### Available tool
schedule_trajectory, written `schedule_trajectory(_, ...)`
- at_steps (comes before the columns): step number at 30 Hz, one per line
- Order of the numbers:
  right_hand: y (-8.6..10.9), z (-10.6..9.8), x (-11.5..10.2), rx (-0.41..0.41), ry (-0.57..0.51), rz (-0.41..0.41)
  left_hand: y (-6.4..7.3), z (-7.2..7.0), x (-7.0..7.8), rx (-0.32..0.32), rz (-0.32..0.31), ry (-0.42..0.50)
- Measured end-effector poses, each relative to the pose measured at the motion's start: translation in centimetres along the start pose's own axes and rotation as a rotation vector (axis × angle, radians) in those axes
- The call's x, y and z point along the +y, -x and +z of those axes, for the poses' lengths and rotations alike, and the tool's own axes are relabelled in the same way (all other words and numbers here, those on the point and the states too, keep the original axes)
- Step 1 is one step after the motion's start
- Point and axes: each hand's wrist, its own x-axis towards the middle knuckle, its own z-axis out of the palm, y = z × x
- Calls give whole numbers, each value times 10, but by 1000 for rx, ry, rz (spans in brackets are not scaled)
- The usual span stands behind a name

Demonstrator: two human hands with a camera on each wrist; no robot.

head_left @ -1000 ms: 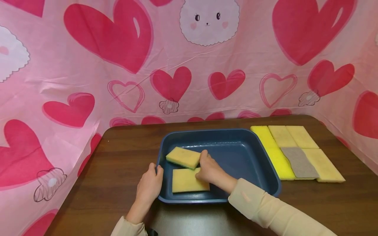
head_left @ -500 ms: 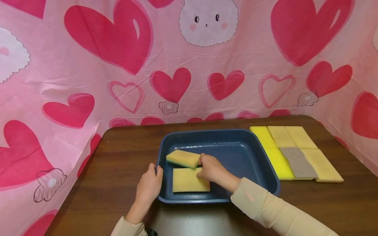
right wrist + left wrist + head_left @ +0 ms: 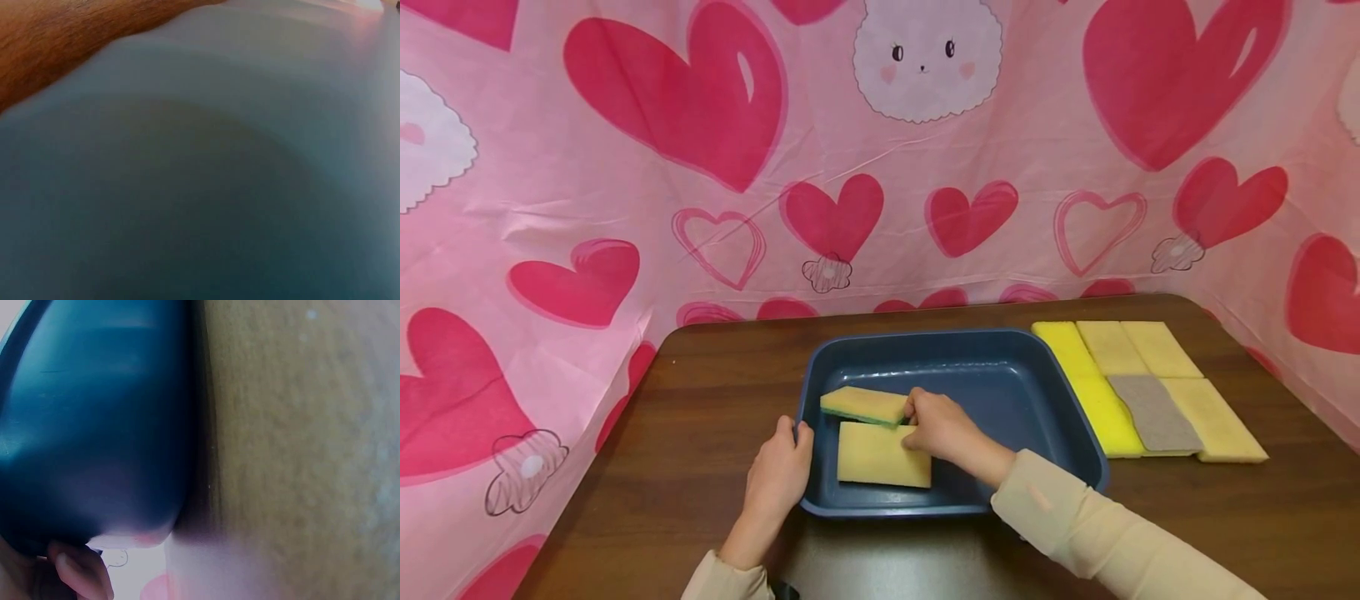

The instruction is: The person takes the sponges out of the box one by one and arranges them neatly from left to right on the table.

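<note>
A dark blue rectangular roasting pan (image 3: 981, 400) stands on the brown table, and my left hand (image 3: 778, 467) grips its left rim. The left wrist view shows fingers (image 3: 78, 575) curled beside the pan's outer wall (image 3: 100, 425). Inside the pan lie two yellow sponges. The far sponge (image 3: 865, 403) is tilted and shows its green scouring underside; the near sponge (image 3: 880, 457) leans with its far edge raised. Between them, at their right ends, my right hand (image 3: 943, 429) pinches: fingers at the far sponge's end, thumb at the near one's corner. Its fingertips are partly hidden.
Several sponges lie flat side by side right of the pan: a bright yellow strip (image 3: 1086, 387), paler ones (image 3: 1213, 417), and a grey scouring piece (image 3: 1153, 414) on top. Behind the table (image 3: 715, 392) hangs a pink heart-patterned cloth (image 3: 910, 150).
The far sponge has tipped further, showing more of its green side. The near sponge's far edge has risen slightly. My right hand has shifted a little right; my left hand stays on the rim.
</note>
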Motion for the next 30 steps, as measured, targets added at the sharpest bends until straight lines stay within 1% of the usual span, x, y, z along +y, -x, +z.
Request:
schedule_trajectory(6, 1, -1, 1, 21, 12, -10, 0, 0, -1, 4, 4, -8)
schedule_trajectory(17, 1, -4, 2, 25, 11, -23, -1, 1, -1, 12, 0, -15)
schedule_trajectory(30, 2, -8, 3, 27, 7, -12, 0, 0, 0, -11, -7, 3)
